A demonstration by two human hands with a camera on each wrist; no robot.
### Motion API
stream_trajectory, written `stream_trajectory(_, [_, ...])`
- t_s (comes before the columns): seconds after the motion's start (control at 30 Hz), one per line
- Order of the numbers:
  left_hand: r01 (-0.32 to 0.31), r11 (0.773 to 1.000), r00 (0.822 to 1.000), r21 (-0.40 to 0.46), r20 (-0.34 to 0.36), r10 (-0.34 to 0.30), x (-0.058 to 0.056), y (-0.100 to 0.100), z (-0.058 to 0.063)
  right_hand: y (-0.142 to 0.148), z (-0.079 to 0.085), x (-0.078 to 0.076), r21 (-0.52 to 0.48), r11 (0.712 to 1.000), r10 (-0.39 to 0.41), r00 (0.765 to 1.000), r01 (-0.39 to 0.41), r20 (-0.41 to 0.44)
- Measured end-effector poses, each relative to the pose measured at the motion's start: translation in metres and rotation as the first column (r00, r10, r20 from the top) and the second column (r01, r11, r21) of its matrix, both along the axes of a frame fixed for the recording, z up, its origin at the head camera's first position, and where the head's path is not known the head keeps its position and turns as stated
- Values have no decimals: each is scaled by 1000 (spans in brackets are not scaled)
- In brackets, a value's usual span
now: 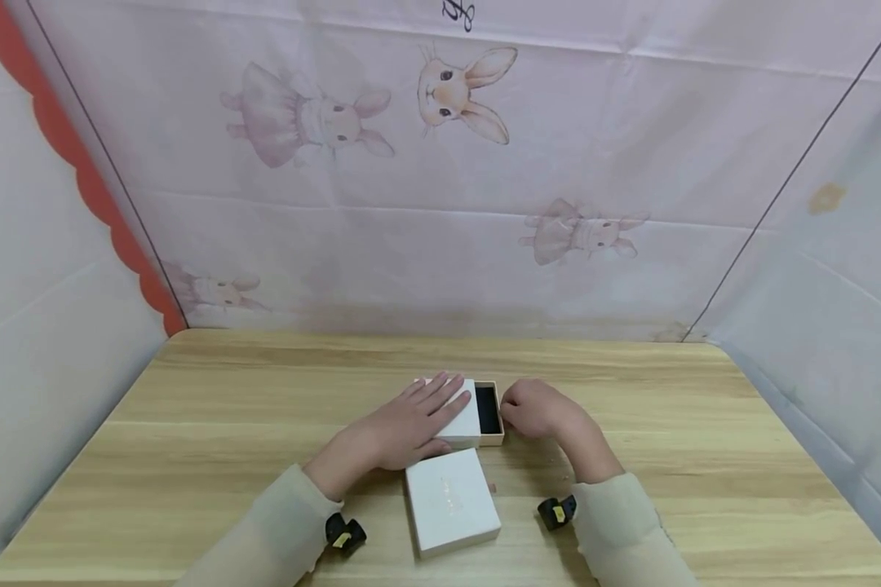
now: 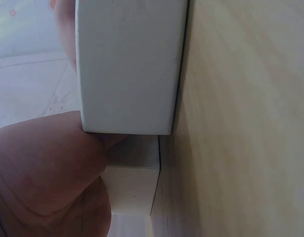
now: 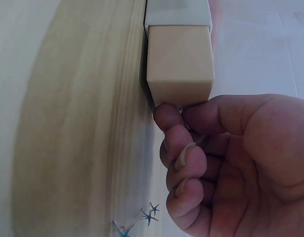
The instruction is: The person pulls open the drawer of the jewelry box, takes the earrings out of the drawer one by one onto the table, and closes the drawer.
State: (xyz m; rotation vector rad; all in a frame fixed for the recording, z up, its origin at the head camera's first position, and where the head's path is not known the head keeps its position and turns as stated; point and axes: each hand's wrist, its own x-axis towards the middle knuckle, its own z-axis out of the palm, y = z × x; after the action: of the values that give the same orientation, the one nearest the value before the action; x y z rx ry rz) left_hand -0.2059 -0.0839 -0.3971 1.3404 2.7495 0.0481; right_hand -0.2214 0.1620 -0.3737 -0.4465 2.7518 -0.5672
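Observation:
A white sliding box (image 1: pixel 457 420) lies on the table with its black-lined drawer (image 1: pixel 489 409) partly out on the right. Across the box's top my left hand (image 1: pixel 411 424) rests with fingers straight, its thumb by the near edge. My right hand (image 1: pixel 539 408) is at the drawer's outer end; in the right wrist view, thumb and forefinger pinch together against the tan drawer (image 3: pixel 180 54), and what lies between the fingertips is mostly hidden. Closer to me sits a second white box (image 1: pixel 453 501), closed, with faint gold lettering. Its side fills much of the left wrist view.
The boxes are on a wood-grain table (image 1: pixel 264 391). A cloth backdrop (image 1: pixel 411 244) printed with rabbits rises behind it, with cloth walls at both sides. Black cameras (image 1: pixel 345 534) are strapped at the wrists. Small blue star shapes (image 3: pixel 149 216) appear past the table in the right wrist view.

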Motion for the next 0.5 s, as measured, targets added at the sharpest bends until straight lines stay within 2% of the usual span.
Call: stream_trajectory(0.5, [1,1000,1000,1,5,-1,0,0,0,-1,-2,-2,3,1000,25,1000,-25,-12])
